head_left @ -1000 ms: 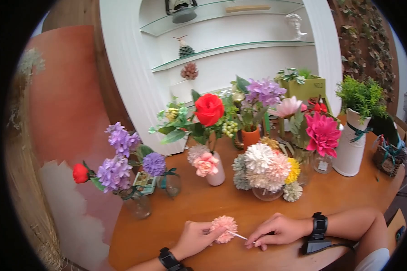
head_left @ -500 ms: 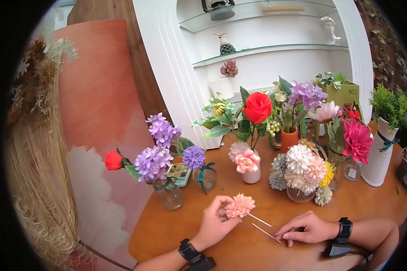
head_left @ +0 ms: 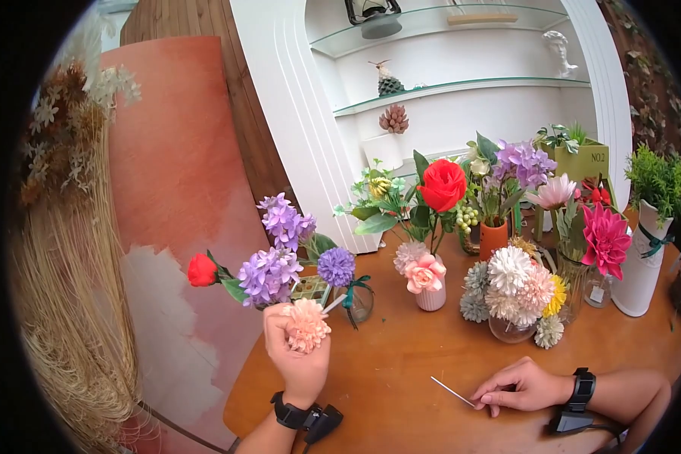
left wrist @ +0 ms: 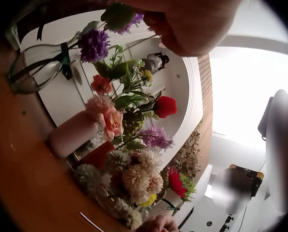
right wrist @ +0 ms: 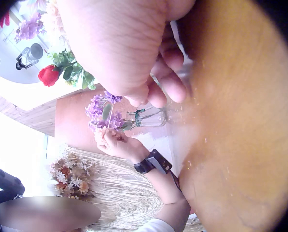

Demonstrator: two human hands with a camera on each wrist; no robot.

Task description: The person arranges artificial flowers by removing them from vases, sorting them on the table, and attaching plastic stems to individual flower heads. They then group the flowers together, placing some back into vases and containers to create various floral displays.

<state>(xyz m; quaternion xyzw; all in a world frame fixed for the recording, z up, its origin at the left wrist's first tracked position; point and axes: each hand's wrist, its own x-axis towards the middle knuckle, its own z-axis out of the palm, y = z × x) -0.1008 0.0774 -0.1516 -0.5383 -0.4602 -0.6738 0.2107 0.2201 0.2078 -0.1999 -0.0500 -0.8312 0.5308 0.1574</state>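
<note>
My left hand [head_left: 299,374] grips a peach pompom flower [head_left: 308,325], lifted at the table's left in front of the purple flowers [head_left: 268,276]. A short white stem [head_left: 334,303] sticks out from the flower toward the upper right. On the right, my right hand [head_left: 527,386] is low over the table and pinches the end of a thin white stick [head_left: 452,392], which points up and left. The right wrist view shows the left hand [right wrist: 119,146] with the flower beside the purple blooms; the right palm [right wrist: 129,48] fills its top.
A pink ribbed vase [head_left: 431,295] with roses stands mid-table. Right of it is a round glass vase [head_left: 511,330] of pompom flowers. A small glass vase [head_left: 361,304] with a green ribbon is near the left hand. A tall white vase [head_left: 637,272] stands far right.
My left hand has carried the peach flower up and left, away from the right hand. The right hand stays low over the table with the white stick. The head view has turned left.
</note>
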